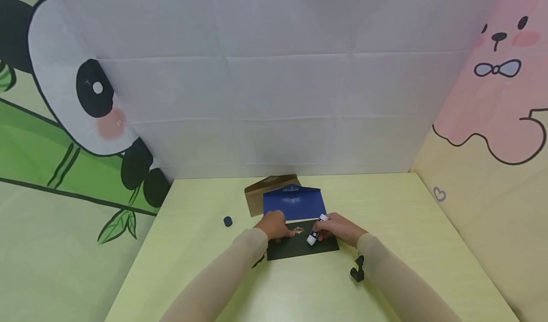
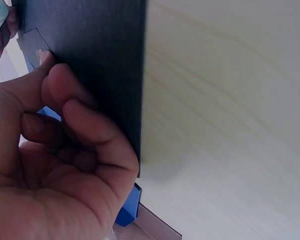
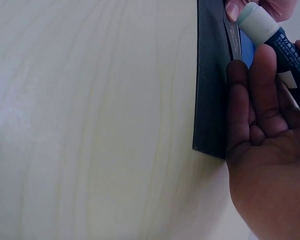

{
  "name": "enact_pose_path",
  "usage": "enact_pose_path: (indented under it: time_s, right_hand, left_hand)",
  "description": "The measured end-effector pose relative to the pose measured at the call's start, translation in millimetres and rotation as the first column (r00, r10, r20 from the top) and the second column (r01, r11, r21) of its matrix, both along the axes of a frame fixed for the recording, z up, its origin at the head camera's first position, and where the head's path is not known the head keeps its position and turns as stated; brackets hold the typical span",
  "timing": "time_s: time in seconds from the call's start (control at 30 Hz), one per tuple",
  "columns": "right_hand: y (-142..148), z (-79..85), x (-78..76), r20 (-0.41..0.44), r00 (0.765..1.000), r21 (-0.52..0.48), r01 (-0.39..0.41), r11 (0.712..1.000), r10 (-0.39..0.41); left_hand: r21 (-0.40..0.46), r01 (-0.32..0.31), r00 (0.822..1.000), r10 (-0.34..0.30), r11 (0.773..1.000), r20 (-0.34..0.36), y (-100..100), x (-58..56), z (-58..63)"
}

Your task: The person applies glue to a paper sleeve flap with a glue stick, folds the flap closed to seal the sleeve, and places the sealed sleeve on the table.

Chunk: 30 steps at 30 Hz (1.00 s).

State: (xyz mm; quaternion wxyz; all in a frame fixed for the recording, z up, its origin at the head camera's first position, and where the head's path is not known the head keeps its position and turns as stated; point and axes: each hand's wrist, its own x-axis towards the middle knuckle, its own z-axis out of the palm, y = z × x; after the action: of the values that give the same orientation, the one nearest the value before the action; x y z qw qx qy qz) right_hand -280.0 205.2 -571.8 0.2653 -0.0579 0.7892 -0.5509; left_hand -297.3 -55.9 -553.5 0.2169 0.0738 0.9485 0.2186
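A black envelope (image 1: 282, 250) with a gold emblem on its flap (image 2: 36, 46) lies on the table. My left hand (image 1: 274, 225) is at its left end, fingers curled against the envelope and thumb on the flap. In my right hand (image 1: 336, 228) I grip a glue stick (image 3: 285, 47), a dark blue tube with a white collar and a pale tip. The tip points down close over the envelope's right half. Curled lower fingers of this hand rest near the flap in the right wrist view.
Just behind the black envelope lies a blue envelope (image 1: 294, 205), overlapping a brown envelope (image 1: 256, 202) at the back. A small dark blue cap (image 1: 228, 221) stands on the table (image 1: 192, 246) to the left. A white curtain (image 1: 282, 89) closes off the far side.
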Motion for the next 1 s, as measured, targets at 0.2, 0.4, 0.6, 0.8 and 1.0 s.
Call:
enact_pose_path:
  time_s: [0.2, 0.4, 0.6, 0.8, 1.0]
  right_hand:
    - [0, -1.2, -0.3, -0.001, 1.000, 0.009, 0.005, 1.000, -0.005]
    - [-1, -2.6, -0.3, -0.001, 1.000, -0.005, 0.005, 1.000, -0.005]
    - [-1, -1.8, -0.2, -0.015, 1.000, -0.010, -0.013, 1.000, 0.013]
    - [-1, -0.8, 1.2, -0.014, 1.000, -0.004, -0.012, 1.000, 0.012]
    - [-1, -0.1, 1.0, -0.011, 1.000, -0.002, -0.004, 1.000, 0.004]
  left_hand:
    - [-0.014, -0.009, 1.000, 0.009, 1.000, 0.022, 1, 6.3, 9.8]
    - [-0.016, -0.037, 0.999, 0.038, 0.999, 0.019, 8, 8.9, 9.9]
    - [-0.095, -0.063, 0.995, 0.054, 0.994, -0.086, 21, 10.8, -1.9]
    - [-0.135, -0.092, 0.989, 0.075, 0.987, -0.128, 25, 12.7, -8.1]
    - [-0.112, -0.080, 0.988, 0.064, 0.990, -0.143, 23, 20.2, 2.1]
